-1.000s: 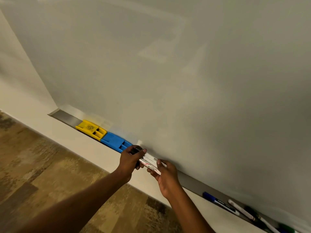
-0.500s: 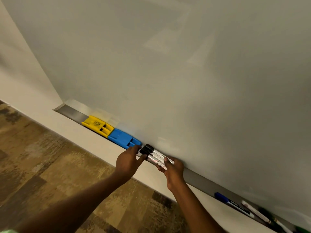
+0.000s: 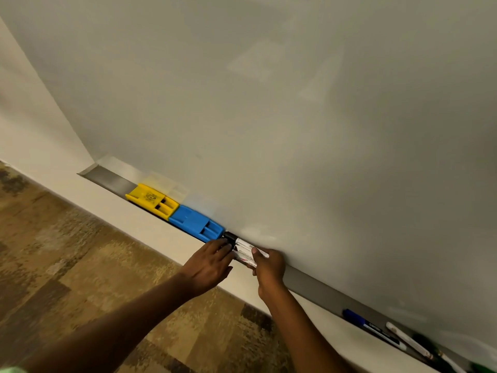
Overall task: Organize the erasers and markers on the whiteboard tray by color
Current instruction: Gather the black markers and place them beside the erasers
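A grey metal tray [image 3: 317, 288] runs along the bottom of the whiteboard [image 3: 269, 103]. At its left end lie a yellow eraser [image 3: 152, 200] and, touching it, a blue eraser [image 3: 196, 222]. Right of the blue eraser lies a bundle of black-capped markers [image 3: 242, 249] with white barrels. My left hand [image 3: 208, 263] touches the capped ends with its fingertips. My right hand [image 3: 269, 267] grips the bundle's barrels, thumb on top. Far right on the tray lie a blue-capped marker [image 3: 369, 327], a white marker [image 3: 408, 340] and green items, partly cut off.
A cream wall strip [image 3: 150, 230] lies below the tray. Patterned brown carpet [image 3: 67, 265] covers the floor at the lower left. A bare stretch of tray lies between my right hand and the blue-capped marker.
The marker bundle has been lowered from in front of the tray onto it, its caps now next to the blue eraser. Both hands moved with it toward the tray.
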A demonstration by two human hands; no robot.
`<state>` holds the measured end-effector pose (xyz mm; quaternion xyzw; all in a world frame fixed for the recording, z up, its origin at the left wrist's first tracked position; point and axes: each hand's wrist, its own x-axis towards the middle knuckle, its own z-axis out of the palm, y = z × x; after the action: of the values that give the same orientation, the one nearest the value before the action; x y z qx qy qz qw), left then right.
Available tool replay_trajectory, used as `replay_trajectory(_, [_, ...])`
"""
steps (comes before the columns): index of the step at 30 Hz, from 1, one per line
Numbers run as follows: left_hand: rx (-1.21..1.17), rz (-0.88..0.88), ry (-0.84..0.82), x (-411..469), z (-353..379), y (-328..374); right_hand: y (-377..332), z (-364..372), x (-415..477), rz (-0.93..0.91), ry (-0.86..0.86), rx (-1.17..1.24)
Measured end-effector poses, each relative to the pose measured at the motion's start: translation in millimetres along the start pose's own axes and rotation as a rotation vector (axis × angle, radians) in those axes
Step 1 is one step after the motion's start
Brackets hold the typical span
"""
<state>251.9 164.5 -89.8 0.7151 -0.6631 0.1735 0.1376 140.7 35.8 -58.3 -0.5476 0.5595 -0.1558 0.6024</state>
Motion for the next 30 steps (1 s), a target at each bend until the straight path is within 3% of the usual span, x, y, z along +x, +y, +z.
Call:
replay_trajectory(15, [0.018,0.018,-0.219,4.3,-2.5,4.1,-14.0,15.7,-8.3,0.071,0.142,-0.348])
replay_trajectory(26, [0.033,0.006,-0.36,8.6,-3.4,0.4,-22.7,10.7,-20.6,0.09,0.081,-0.51])
replay_trajectory(30, [0.032,0.021,-0.349,11.5,-2.9,0.6,-22.9,3.6,-22.5,0.084,0.054,-0.468])
